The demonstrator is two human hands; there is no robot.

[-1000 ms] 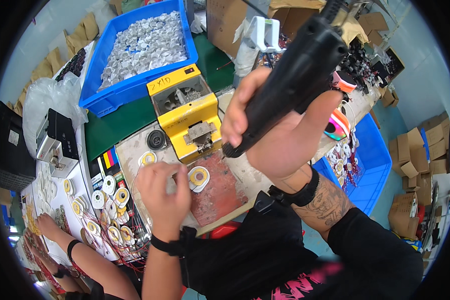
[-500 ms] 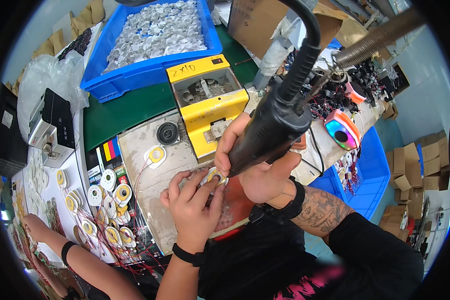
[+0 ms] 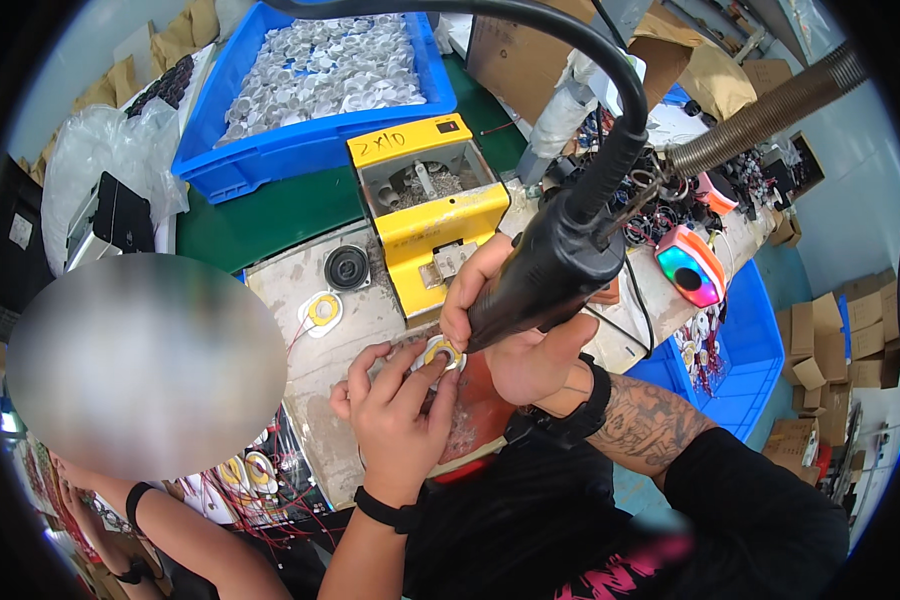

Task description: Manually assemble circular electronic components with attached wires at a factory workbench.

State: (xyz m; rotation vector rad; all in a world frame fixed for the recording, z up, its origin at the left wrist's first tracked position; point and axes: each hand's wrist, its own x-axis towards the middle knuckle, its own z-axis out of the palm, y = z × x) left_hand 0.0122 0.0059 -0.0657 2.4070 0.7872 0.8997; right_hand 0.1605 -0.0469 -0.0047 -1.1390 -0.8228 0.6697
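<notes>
My right hand [image 3: 520, 365] is wrapped round a black electric screwdriver [image 3: 545, 275], which hangs from a coil spring and has a thick cable. The tool points down toward a white disc with a yellow ring [image 3: 446, 347]; its tip is hidden by my hands. The fingers of my left hand [image 3: 395, 410] are pressed on the disc, steadying it over a reddish mat [image 3: 478, 395]. Just beyond my hands stands a yellow screw feeder [image 3: 435, 225] with small metal screws in its tray. Left of the feeder lie a round black speaker [image 3: 347, 267] and another white-and-yellow disc [image 3: 322, 311] with thin red wires.
A blue bin [image 3: 220, 165] of white round pieces stands at the back left. A co-worker's arm [image 3: 195, 535] reaches in at lower left, beside wired discs [image 3: 258, 470]. An orange speaker with coloured lights [image 3: 690, 268] and another blue bin [image 3: 755, 340] are on the right.
The view has shifted slightly, so most things sit a little farther right and lower. A blurred oval now covers the left side. Both hands keep their hold.
</notes>
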